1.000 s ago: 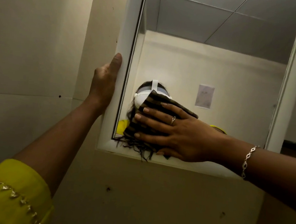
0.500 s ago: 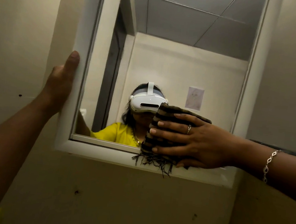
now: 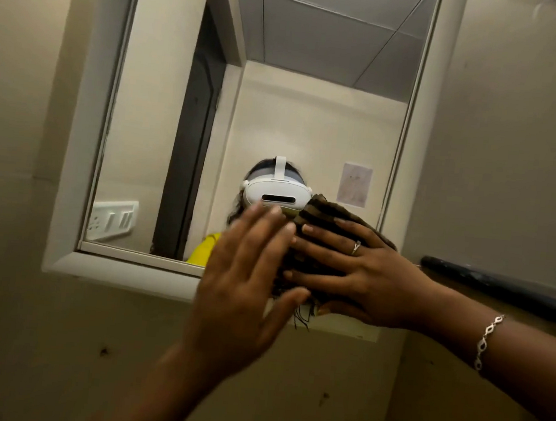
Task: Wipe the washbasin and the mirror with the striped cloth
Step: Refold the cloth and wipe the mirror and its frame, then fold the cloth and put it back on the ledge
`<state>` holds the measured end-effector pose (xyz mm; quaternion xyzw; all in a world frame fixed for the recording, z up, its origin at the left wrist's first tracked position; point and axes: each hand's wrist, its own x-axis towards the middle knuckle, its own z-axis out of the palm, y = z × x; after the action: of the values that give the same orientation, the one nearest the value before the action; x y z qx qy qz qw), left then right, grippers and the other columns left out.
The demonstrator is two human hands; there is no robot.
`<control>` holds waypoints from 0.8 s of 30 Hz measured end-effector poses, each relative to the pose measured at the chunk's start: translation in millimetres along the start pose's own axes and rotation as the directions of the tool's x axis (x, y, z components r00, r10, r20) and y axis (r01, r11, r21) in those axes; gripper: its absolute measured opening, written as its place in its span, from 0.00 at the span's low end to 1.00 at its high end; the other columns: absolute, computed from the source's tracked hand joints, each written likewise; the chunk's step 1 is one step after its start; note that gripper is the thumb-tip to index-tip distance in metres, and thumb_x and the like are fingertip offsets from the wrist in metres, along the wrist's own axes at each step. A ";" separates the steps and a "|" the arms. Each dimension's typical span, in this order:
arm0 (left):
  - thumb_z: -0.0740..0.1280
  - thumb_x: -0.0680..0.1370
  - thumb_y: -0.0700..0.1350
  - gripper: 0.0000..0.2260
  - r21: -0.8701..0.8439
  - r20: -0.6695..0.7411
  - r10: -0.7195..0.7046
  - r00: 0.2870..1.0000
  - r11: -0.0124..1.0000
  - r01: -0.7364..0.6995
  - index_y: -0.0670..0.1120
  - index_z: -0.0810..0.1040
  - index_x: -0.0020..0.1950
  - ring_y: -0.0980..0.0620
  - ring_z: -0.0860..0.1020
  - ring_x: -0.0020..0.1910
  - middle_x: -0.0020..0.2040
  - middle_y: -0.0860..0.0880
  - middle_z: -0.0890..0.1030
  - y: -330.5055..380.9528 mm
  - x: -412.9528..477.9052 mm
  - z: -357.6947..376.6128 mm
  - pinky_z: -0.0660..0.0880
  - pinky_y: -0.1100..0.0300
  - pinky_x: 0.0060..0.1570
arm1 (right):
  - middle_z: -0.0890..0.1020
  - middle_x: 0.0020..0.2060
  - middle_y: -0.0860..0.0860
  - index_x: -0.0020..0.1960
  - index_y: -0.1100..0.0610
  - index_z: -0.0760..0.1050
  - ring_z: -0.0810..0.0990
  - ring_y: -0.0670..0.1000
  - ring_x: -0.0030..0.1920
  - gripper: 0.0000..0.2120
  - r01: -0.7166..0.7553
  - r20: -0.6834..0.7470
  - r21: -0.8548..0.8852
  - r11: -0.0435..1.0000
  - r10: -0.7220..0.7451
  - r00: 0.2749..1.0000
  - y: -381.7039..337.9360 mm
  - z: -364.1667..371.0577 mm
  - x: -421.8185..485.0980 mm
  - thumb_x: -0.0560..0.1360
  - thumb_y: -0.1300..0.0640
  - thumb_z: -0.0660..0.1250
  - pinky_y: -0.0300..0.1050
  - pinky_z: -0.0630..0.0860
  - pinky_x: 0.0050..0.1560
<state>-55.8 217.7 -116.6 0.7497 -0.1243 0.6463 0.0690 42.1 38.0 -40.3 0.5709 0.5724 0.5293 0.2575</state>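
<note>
A white-framed mirror hangs on the beige wall in front of me. My right hand lies flat over the bunched brown-striped cloth, holding it against the mirror's lower right corner; the cloth's dark fringe hangs over the bottom frame. My left hand is raised in front of the bottom frame with fingers spread and blurred, its fingertips next to the right hand's and its thumb near the fringe. It holds nothing. The washbasin is out of view.
The mirror reflects a person in a yellow top with a white headset, a dark doorway and a white switch plate. A dark ledge runs along the wall right of the mirror. Small dark marks dot the wall below.
My left hand has let go of the mirror's left frame and swung right, up beside the cloth. The right hand with the cloth has slid right along the mirror's bottom edge.
</note>
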 end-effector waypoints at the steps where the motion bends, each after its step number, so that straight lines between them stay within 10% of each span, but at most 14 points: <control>1: 0.50 0.80 0.58 0.25 0.002 0.008 0.029 1.000 1.000 -0.029 0.42 0.62 0.70 0.46 0.57 0.74 0.72 0.42 0.64 6.1 -4.6 7.5 0.57 0.52 0.73 | 0.63 0.73 0.52 0.71 0.47 0.64 0.58 0.56 0.74 0.22 -0.018 -0.017 0.009 1.000 0.018 1.000 -1.6 0.1 -4.6 0.78 0.43 0.58 0.58 0.58 0.71; 24: 0.48 0.80 0.58 0.26 -0.047 0.100 0.120 0.988 0.992 -0.116 0.41 0.61 0.70 0.45 0.59 0.73 0.71 0.38 0.66 28.0 -1.6 28.6 0.60 0.46 0.68 | 0.74 0.65 0.60 0.61 0.57 0.77 0.74 0.61 0.64 0.21 -0.271 0.143 -0.281 0.921 0.319 0.937 -32.7 -38.3 -63.7 0.76 0.61 0.49 0.63 0.64 0.64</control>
<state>-36.5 183.4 -124.3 0.7718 -0.1851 0.6071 0.0394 8.9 -26.0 -77.6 0.6595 0.3794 0.5762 0.2986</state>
